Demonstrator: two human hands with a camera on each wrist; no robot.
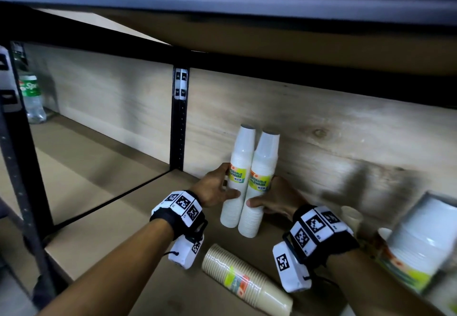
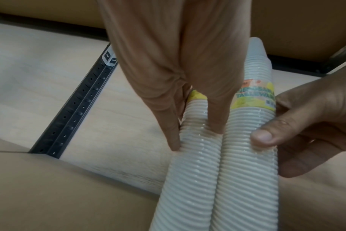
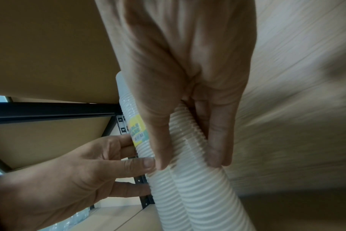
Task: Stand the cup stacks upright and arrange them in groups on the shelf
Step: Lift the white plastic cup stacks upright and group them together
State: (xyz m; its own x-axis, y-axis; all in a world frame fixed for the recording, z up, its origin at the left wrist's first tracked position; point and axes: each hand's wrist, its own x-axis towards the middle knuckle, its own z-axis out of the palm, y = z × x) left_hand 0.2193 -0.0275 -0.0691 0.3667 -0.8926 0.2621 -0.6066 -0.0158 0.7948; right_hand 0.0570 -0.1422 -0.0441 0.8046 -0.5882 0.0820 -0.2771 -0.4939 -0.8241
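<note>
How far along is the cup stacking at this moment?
Done: nothing clearly finished. In hand: two white cup stacks stand side by side on the shelf, the left hand holding the left stack, the right hand the right stack. Left: the beige cup stack lies on its side.

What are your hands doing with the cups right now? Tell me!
Left hand grips left white stack; right hand grips right white stack. Both upright, touching, by the back wall. Tan stack lies flat in front.

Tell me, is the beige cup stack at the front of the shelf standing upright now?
No, the beige cup stack lies on its side on the shelf, near the front edge.
</note>
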